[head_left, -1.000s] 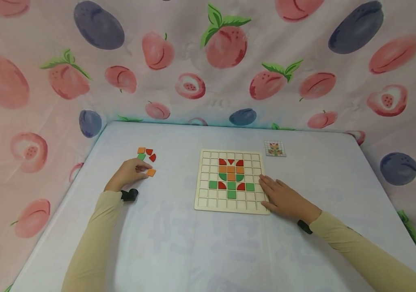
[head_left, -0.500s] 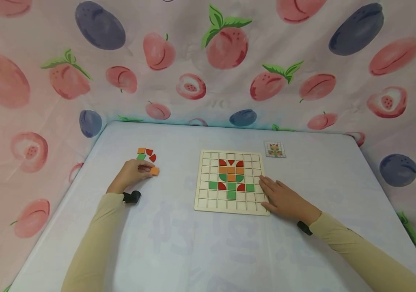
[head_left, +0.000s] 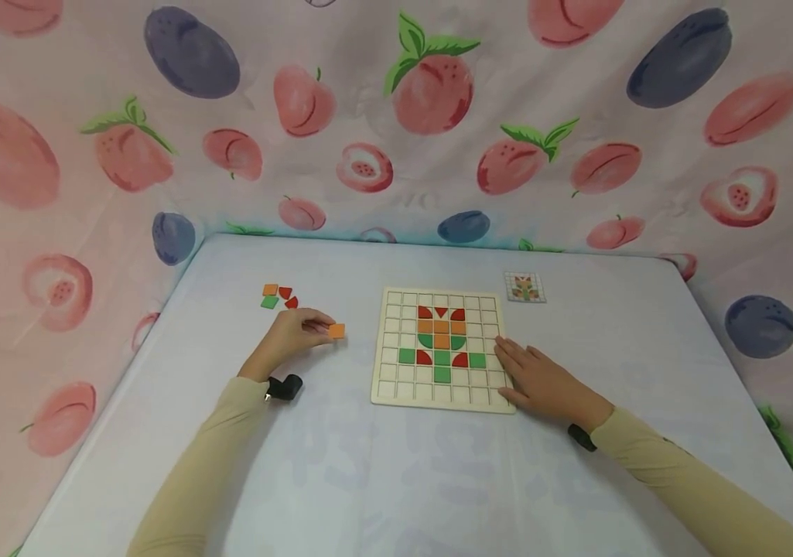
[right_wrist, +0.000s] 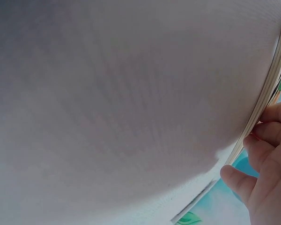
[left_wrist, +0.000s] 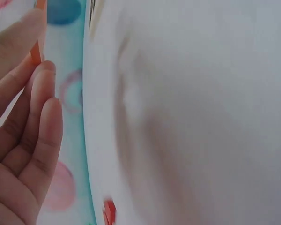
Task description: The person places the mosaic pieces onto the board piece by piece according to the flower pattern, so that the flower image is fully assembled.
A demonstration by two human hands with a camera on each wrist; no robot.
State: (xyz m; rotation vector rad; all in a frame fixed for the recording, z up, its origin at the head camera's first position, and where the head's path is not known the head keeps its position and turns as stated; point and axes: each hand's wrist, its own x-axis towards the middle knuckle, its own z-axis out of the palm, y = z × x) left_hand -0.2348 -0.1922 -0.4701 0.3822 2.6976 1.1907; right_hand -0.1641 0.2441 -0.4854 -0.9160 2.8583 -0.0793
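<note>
Between thumb and fingertips, my left hand point(head_left: 293, 334) pinches an orange square tile point(head_left: 336, 331), left of a wooden grid board point(head_left: 396, 387). The same orange tile point(left_wrist: 36, 52) is seen edge-on in the left wrist view. Red, orange and green pieces form a flower-like pattern in the board's middle cells. My right hand point(head_left: 542, 381) lies with straight fingers on the board's right edge. In the right wrist view its fingers point(right_wrist: 260, 152) touch the board's side point(right_wrist: 267, 89).
Loose tiles lie at the back left: an orange square point(head_left: 270, 289), a green one point(head_left: 269, 302) and red pieces point(head_left: 285, 293). A small pattern card point(head_left: 524, 287) lies behind the board to the right. A fruit-print cloth point(head_left: 361, 100) rises behind the white table point(head_left: 340, 480).
My left hand has picked up the orange tile near the loose pieces and carried it right towards the board. My right hand has stayed on the board's edge.
</note>
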